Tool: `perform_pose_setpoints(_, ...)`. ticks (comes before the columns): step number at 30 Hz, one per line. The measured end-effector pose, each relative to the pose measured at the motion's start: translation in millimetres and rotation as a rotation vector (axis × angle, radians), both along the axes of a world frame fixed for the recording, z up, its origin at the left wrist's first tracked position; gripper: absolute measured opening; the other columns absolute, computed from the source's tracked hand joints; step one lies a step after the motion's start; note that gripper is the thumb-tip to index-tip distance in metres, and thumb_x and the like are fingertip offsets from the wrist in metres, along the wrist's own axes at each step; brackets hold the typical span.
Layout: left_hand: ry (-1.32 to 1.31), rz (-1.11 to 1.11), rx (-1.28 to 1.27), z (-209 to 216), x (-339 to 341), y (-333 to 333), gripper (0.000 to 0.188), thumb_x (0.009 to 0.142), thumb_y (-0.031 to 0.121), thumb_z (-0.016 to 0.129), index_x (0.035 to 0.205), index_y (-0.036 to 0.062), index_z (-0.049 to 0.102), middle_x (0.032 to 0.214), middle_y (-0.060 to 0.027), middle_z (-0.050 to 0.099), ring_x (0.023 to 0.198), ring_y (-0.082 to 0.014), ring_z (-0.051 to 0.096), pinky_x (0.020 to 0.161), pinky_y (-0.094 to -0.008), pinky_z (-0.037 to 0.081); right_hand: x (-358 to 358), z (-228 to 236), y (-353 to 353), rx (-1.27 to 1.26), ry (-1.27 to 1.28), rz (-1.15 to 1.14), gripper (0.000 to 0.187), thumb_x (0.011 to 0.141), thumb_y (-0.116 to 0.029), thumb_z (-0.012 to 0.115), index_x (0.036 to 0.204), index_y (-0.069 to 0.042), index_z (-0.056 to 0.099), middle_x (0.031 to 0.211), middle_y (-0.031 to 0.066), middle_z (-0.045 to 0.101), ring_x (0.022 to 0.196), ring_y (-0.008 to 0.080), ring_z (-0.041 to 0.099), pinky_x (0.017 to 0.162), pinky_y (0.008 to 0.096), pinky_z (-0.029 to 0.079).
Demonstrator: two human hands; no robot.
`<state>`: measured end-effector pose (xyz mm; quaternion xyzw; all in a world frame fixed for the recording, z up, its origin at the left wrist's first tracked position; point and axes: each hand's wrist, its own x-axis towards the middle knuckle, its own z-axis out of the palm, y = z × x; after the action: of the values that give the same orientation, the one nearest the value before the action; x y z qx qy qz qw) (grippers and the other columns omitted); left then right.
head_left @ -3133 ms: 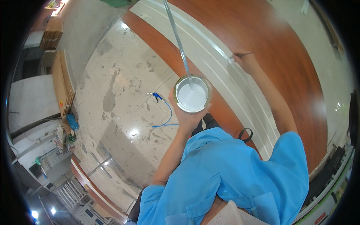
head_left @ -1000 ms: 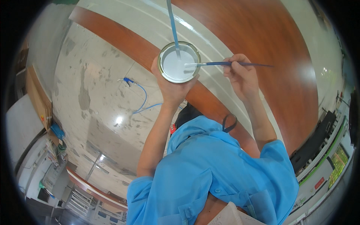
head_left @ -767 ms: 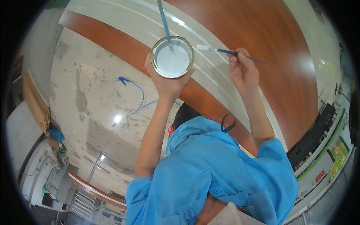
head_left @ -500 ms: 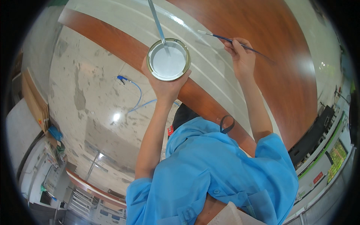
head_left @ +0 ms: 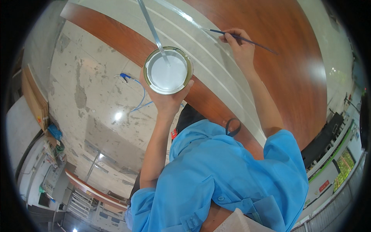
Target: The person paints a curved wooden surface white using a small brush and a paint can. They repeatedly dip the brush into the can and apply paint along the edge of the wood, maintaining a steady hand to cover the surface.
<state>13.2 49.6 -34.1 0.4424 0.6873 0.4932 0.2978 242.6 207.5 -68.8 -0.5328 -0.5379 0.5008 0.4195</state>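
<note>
A: Clock's centred on the can. Nearest thing?
B: Blue shirt (head_left: 228,166), soft creased cloth, 5 o'clock.
A: Left hand (head_left: 166,103)?
B: Just below the can, 6 o'clock. Fingers half curled round its wall, thumb up the right side; other fingertips hidden.
A: Can (head_left: 188,63)?
B: Round, open-topped metal, thin brassy rim with smears. Smooth, pale grey-white paint (head_left: 167,77) inside. Flat, slim, bluish-grey stick (head_left: 150,29) stands in it, leaning to 11.
A: Right hand (head_left: 240,45)?
B: 2 o'clock, over the surface. Fingers pinched nearly together on the brush (head_left: 249,40); slim dark-blue handle, pale tip aimed at 10. Tip blends into the background, can't tell if it touches.
A: Surface (head_left: 286,58)?
B: Big, curved, glossy red-brown wood grain. Pale band (head_left: 216,65) arcs along it, smooth, with thin whitish stripes; shiny streak (head_left: 183,15) between 12 and 1.
A: Beyond?
B: Floor (head_left: 100,62), pale, blotchy, dark-scuffed. Blue air gun (head_left: 124,76) lies there at 9, thin coiling hose attached. Farther at 9, stacked flat brown boards (head_left: 36,94).
</note>
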Motion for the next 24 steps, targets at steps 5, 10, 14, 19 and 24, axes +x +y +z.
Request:
perform_pose_setpoints(5, -0.004, -0.017, 0.009, -1, -2, -1, 0.116, 0.063, 0.025, 0.101, 0.149, 0.0043, 0.025, 0.143, -0.0148, 0.045, 0.135, -0.0296, 0.049, 0.115, -0.0467, 0.039, 13, 10, -14, -0.050, -0.117, 0.000, 0.016, 0.104, -0.006, 0.065, 0.115, 0.005, 0.065, 0.105, 0.0135, 0.075, 0.100, 0.0198, 0.076, 0.088, 0.0302, 0.060)
perform_pose_setpoints(10, -0.033, -0.017, 0.024, -5, -2, 0, 0.115, 0.064, 0.024, 0.101, 0.149, 0.0054, 0.026, 0.143, -0.0139, 0.045, 0.135, -0.0292, 0.050, 0.115, -0.0465, 0.040, 32, 11, -29, -0.090, -0.145, -0.022, 0.016, 0.104, -0.006, 0.065, 0.115, 0.004, 0.066, 0.105, 0.0132, 0.075, 0.099, 0.0190, 0.076, 0.089, 0.0306, 0.060)
perform_pose_setpoints(14, -0.060, -0.024, 0.050, -6, -2, 1, 0.115, 0.064, 0.024, 0.101, 0.149, 0.0066, 0.026, 0.143, -0.0139, 0.045, 0.136, -0.0292, 0.050, 0.116, -0.0463, 0.040, 45, 6, -39, -0.063, -0.163, -0.035, 0.015, 0.103, -0.008, 0.065, 0.113, 0.003, 0.066, 0.102, 0.0123, 0.077, 0.098, 0.0185, 0.077, 0.089, 0.0298, 0.059)
perform_pose_setpoints(19, -0.052, -0.033, 0.062, -7, -3, 1, 0.115, 0.064, 0.020, 0.101, 0.149, 0.0068, 0.025, 0.144, -0.0142, 0.045, 0.136, -0.0291, 0.050, 0.116, -0.0463, 0.040, 60, 13, -53, -0.048, -0.244, -0.047, 0.015, 0.103, -0.010, 0.066, 0.110, 0.003, 0.067, 0.098, 0.0104, 0.076, 0.095, 0.0174, 0.077, 0.085, 0.0298, 0.058)
perform_pose_setpoints(24, -0.130, -0.032, 0.071, -9, -3, 1, 0.116, 0.064, 0.019, 0.101, 0.150, 0.0067, 0.024, 0.144, -0.0146, 0.045, 0.136, -0.0290, 0.051, 0.116, -0.0461, 0.041, 74, 33, -67, -0.078, -0.434, -0.048, 0.014, 0.102, -0.011, 0.067, 0.106, 0.002, 0.068, 0.094, 0.0086, 0.074, 0.092, 0.0149, 0.076, 0.081, 0.0292, 0.056)
